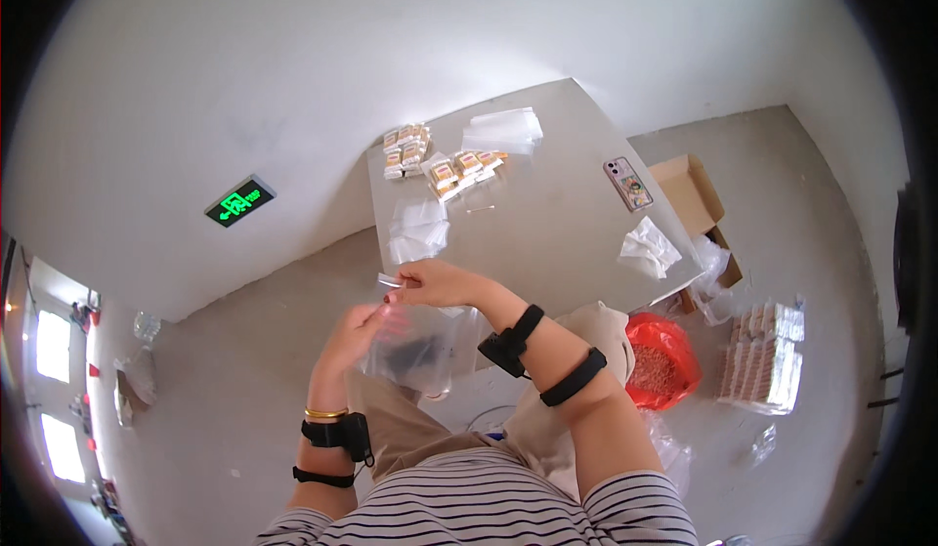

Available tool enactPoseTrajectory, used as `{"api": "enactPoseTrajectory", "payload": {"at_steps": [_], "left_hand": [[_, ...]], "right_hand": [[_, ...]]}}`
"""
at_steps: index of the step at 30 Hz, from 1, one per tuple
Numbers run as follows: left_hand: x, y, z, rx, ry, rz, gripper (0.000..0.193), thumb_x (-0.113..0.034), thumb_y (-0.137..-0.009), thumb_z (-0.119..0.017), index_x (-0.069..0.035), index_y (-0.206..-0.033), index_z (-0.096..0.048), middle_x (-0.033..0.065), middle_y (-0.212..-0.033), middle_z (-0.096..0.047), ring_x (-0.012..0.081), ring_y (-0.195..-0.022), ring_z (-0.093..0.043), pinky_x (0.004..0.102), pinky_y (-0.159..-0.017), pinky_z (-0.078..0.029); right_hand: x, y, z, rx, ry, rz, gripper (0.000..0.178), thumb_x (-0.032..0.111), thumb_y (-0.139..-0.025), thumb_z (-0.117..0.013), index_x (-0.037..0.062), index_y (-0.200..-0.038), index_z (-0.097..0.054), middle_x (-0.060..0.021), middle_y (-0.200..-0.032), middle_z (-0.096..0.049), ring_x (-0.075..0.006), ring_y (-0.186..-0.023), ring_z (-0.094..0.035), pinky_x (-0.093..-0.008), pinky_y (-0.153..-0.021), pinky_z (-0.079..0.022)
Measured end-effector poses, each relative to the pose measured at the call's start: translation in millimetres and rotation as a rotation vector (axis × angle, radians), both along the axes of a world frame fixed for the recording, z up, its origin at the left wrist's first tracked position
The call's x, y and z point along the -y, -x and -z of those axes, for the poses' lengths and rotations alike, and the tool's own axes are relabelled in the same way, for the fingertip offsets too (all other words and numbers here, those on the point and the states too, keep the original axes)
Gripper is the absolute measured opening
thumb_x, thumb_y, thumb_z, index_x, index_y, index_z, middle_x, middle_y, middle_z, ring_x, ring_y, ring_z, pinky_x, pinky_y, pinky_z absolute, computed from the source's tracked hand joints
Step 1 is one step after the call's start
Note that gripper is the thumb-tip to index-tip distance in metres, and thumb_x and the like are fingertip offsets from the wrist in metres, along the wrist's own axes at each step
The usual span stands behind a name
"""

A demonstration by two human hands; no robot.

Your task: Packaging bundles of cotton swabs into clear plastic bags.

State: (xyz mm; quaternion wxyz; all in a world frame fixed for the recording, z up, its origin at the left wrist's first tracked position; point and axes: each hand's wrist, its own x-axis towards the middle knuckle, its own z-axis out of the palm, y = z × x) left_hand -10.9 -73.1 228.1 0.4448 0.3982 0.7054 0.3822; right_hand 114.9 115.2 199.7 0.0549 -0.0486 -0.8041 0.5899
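A clear plastic bag (pixel 420 351) hangs in front of me, over my lap at the near edge of the table. My right hand (pixel 435 282) is closed in a pinch on its upper edge. Right beside those fingertips is my left hand (pixel 357 336), its fingers smeared by motion, so whether they grip the bag does not show. Beyond my hands, a stack of clear bags (pixel 418 231) lies on the grey table (pixel 547 224). Small filled packets (pixel 459 172) sit in a pile behind it, with another group of packets (pixel 405 148) to the left.
More flat clear bags (pixel 503 131) lie at the table's far side. A phone (pixel 627 185) and crumpled white plastic (pixel 650 248) are on the right. Beside the table stand an open cardboard box (pixel 689 194), a red bag of small pinkish pieces (pixel 660 365) and stacked wrapped packs (pixel 762 356).
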Motion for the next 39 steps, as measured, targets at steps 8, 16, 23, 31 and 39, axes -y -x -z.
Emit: {"api": "enactPoseTrajectory", "payload": {"at_steps": [8,16,23,31,39], "left_hand": [[25.1,16.4,-0.4,-0.238,-0.095,-0.120,0.017,-0.013,-0.093,-0.061,0.002,-0.095,-0.067,0.0082,-0.085,-0.070,0.0130,-0.078,-0.066,0.0262,-0.070,-0.052],[16.0,4.1,-55.2,-0.440,-0.275,-0.299,0.015,-0.015,-0.092,-0.063,-0.001,-0.087,-0.064,0.0037,-0.077,-0.067,0.0088,-0.072,-0.062,0.0223,-0.066,-0.048],[15.7,35.2,-116.2,-0.722,-0.452,-0.380,0.020,-0.017,-0.095,-0.060,-0.004,-0.080,-0.059,-0.0010,-0.067,-0.059,0.0042,-0.062,-0.055,0.0196,-0.057,-0.043],[30.5,57.7,-154.3,-0.889,-0.639,-0.713,0.026,-0.024,-0.100,-0.050,-0.005,-0.096,-0.067,-0.0100,-0.058,-0.036,-0.0008,-0.049,-0.028,0.0176,-0.044,-0.020],[56.6,85.4,-127.8,-0.537,-0.698,-0.756,0.034,-0.031,-0.101,-0.048,-0.003,-0.114,-0.062,-0.0100,-0.057,-0.030,-0.0013,-0.048,-0.025,0.0178,-0.043,-0.018]], "right_hand": [[5.7,8.5,3.3,-0.200,-0.038,0.111,0.021,0.020,-0.084,-0.069,-0.0001,-0.081,-0.067,-0.0100,-0.072,-0.067,-0.0171,-0.067,-0.061,-0.0322,-0.063,-0.048],[9.2,2.7,-6.7,-0.330,0.059,0.019,0.019,0.020,-0.080,-0.072,0.0018,-0.085,-0.068,-0.0082,-0.078,-0.070,-0.0181,-0.074,-0.064,-0.0311,-0.069,-0.049],[1.8,12.2,18.8,-0.177,0.051,0.078,0.015,0.017,-0.071,-0.072,0.0056,-0.081,-0.073,-0.0075,-0.076,-0.071,-0.0192,-0.073,-0.066,-0.0324,-0.066,-0.050],[4.5,28.5,29.6,-0.243,0.177,0.126,0.014,0.018,-0.073,-0.072,0.0061,-0.081,-0.073,-0.0066,-0.074,-0.070,-0.0152,-0.070,-0.066,-0.0295,-0.063,-0.049],[10.5,46.6,26.2,-0.282,0.529,0.176,0.050,0.044,-0.087,-0.066,-0.0018,-0.106,-0.066,-0.0112,-0.091,-0.071,-0.0184,-0.086,-0.067,-0.0298,-0.072,-0.051]]}}
